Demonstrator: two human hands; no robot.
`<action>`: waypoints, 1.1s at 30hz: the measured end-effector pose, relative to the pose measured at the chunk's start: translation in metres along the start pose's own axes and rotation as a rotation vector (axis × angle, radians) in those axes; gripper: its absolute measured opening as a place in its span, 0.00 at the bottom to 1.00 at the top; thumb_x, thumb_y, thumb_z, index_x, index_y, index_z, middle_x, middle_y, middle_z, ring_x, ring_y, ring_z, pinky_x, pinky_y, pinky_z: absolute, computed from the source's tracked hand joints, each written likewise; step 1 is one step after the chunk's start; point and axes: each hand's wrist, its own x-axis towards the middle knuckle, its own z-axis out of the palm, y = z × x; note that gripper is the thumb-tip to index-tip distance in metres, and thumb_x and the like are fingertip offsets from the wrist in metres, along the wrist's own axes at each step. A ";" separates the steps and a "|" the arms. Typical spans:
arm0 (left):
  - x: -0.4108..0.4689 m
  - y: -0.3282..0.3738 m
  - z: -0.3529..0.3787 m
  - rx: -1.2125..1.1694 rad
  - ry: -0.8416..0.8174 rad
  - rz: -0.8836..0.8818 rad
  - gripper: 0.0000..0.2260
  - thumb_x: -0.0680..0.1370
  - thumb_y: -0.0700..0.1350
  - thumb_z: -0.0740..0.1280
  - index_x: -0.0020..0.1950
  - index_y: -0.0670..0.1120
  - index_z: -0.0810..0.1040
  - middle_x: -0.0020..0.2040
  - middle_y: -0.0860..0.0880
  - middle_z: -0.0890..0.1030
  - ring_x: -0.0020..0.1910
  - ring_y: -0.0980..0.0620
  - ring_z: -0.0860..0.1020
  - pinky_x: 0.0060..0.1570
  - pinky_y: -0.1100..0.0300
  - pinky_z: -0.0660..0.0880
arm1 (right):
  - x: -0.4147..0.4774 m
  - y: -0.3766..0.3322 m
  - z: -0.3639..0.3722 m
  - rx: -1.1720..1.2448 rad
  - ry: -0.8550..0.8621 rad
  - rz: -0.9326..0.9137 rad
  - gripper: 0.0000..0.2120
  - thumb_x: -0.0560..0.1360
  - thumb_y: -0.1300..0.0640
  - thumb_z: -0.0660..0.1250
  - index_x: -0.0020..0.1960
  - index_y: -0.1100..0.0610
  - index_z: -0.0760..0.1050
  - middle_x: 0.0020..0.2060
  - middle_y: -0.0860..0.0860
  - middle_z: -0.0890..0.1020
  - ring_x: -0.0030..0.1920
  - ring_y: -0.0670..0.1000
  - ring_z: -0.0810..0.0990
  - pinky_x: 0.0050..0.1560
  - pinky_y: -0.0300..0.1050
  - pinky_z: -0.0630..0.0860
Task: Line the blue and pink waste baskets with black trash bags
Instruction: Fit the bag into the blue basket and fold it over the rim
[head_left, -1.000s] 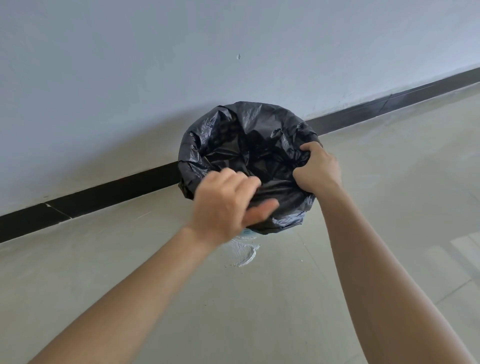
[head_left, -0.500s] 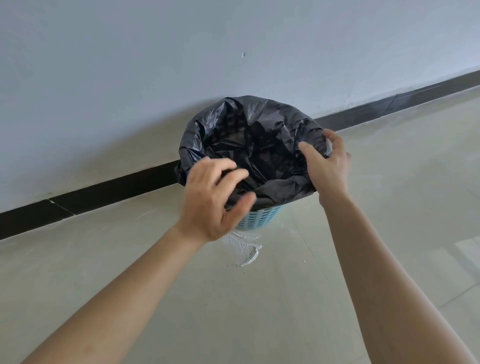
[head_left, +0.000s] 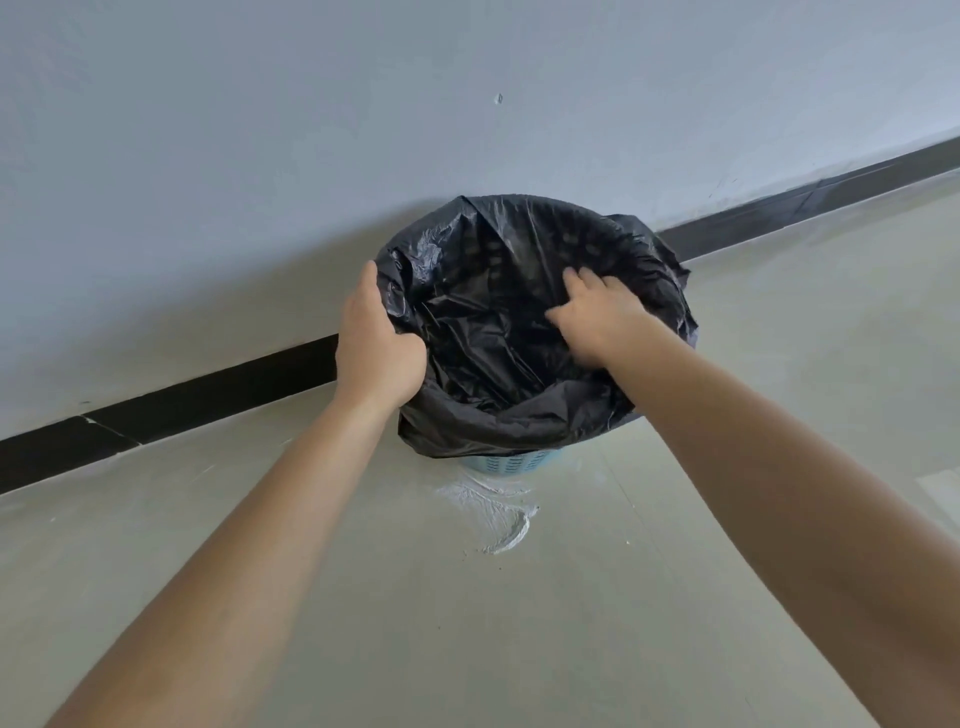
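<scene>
A black trash bag (head_left: 498, 249) is draped over the rim of the blue waste basket (head_left: 511, 461), of which only a strip of perforated wall shows below the bag's edge. My left hand (head_left: 376, 343) clasps the bag-covered rim on the basket's left side. Inside the bag's mouth my right hand (head_left: 597, 317) reaches in with fingers spread, pressing on the plastic. No pink basket is in view.
The basket stands on a pale floor against a white wall (head_left: 260, 156) with a black skirting strip (head_left: 208, 395). A white smear of plaster (head_left: 493, 514) marks the floor just in front of the basket.
My left hand moved from the front rim to the left side of the basket. My right hand let go of the right rim and went down inside the bag. The bag's mouth opened wider.
</scene>
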 end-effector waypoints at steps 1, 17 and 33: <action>0.001 -0.001 0.001 -0.008 0.018 0.007 0.37 0.73 0.30 0.57 0.78 0.52 0.52 0.77 0.49 0.61 0.75 0.47 0.61 0.72 0.51 0.62 | -0.001 0.004 0.000 0.064 0.083 -0.014 0.21 0.77 0.54 0.62 0.69 0.51 0.72 0.71 0.60 0.67 0.70 0.62 0.66 0.68 0.56 0.66; 0.017 -0.003 0.004 0.085 0.033 0.000 0.28 0.76 0.44 0.56 0.77 0.51 0.56 0.72 0.45 0.68 0.69 0.44 0.68 0.69 0.45 0.65 | -0.021 0.042 0.008 1.035 0.273 0.571 0.27 0.76 0.54 0.57 0.75 0.51 0.60 0.61 0.55 0.74 0.60 0.60 0.73 0.54 0.52 0.71; -0.043 0.333 -0.295 0.897 0.028 0.394 0.28 0.81 0.58 0.47 0.76 0.44 0.59 0.78 0.38 0.55 0.76 0.37 0.56 0.71 0.36 0.58 | -0.173 0.097 -0.394 0.519 0.549 0.099 0.32 0.80 0.40 0.53 0.79 0.55 0.52 0.79 0.60 0.47 0.78 0.62 0.46 0.76 0.61 0.50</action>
